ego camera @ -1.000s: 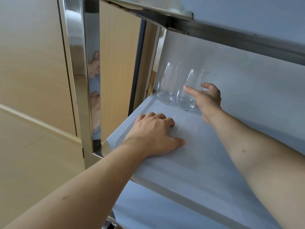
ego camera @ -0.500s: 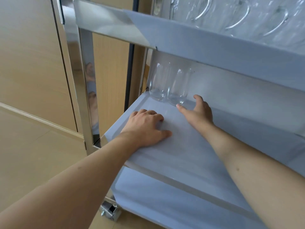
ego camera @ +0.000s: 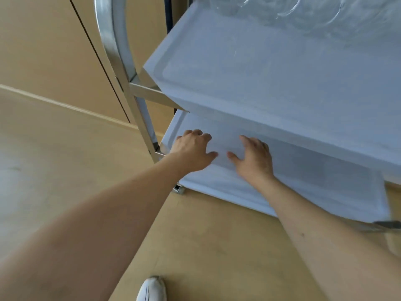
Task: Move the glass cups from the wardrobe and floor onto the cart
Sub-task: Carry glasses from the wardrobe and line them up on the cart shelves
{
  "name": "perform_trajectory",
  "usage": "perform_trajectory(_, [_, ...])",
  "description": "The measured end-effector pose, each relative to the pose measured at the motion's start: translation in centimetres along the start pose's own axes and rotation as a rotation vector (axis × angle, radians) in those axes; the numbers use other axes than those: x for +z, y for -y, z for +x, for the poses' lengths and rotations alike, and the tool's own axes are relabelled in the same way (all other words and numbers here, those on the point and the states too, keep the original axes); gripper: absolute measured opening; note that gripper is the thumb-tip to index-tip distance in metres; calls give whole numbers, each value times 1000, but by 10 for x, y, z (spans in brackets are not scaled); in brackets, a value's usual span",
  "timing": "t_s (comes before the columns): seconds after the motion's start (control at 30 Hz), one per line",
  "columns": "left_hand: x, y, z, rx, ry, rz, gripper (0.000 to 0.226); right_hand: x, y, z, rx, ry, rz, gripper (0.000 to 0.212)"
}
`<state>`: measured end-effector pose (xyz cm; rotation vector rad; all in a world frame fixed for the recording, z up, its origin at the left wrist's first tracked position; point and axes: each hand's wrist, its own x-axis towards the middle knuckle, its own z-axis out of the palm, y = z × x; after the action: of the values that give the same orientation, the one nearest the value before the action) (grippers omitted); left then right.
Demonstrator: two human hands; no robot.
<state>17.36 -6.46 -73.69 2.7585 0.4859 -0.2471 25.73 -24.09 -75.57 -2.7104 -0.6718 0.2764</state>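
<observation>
The cart (ego camera: 271, 88) is a metal-framed trolley with pale blue-white tray shelves and a polished steel upright at its left end. On its top shelf, at the far edge, stand clear glass cups (ego camera: 288, 11), blurred, showing only as curved rims and glints; their number cannot be told. The shelf below the top one lies mostly hidden under it. A small caster shows beneath the cart's near left corner.

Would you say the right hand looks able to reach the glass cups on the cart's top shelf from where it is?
Probably yes. The right hand holds nothing on the middle shelf, and the glass cups stand uncovered on the top shelf; it must first clear that shelf's front edge.
</observation>
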Motion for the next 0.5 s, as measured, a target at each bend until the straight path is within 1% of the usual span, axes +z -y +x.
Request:
perform_trajectory(0.13, [-44,-27,-55,-29,114,-40,64,-48,18,-74,87,123,63,69])
perform_trajectory(0.3, [-117,-69,-124,-48,184,-56,63,-127,42,-138,174,221,93,70])
perform_trajectory(0.4, [-166,-93,-148,-55,194,-45,62,-177,51,-162,192,249,98,69])
perform_trajectory(0.5, [-219,-127,-170,-46,162,-36,63,-234,57,-187,244,257,156,71])
